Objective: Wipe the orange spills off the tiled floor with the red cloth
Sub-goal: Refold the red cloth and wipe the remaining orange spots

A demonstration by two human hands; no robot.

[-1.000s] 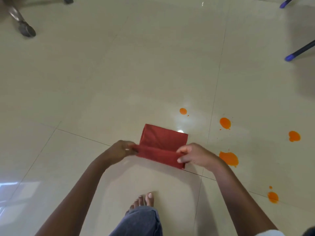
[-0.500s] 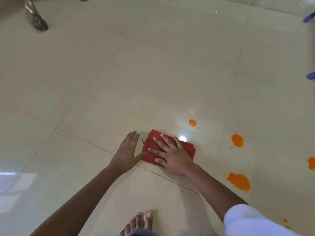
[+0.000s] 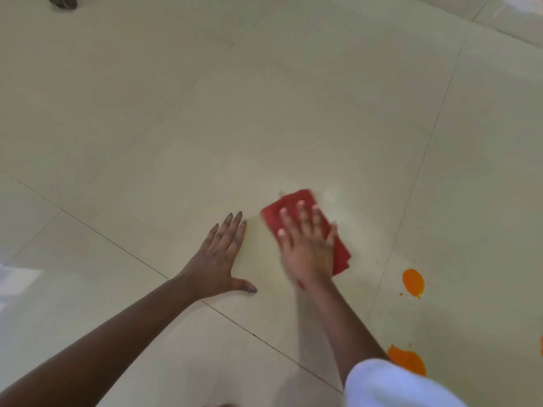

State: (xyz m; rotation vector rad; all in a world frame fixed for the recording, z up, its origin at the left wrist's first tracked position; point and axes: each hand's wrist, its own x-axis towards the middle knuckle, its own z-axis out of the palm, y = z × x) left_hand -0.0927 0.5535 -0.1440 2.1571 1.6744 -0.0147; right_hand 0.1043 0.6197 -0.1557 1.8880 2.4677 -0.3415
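Right hand lies flat on the red cloth at centre frame. Fingers are straight and spread, pressing it to the tiled floor, with nothing curled round it. The hand is blurred.

Left hand is just left of the cloth and apart from it, palm down on bare tile, fingers straight, holding nothing. I judge it a brace.

The folded cloth's long axis runs upper left to lower right. That lower-right end points roughly at the work. The nearest orange spill sits right of and slightly below that corner, across a grout line. A second orange spill lies lower, beside my white sleeve.

My right hand is the nearer one. I judge the next stroke to be a sweep toward lower right, long edge leading.
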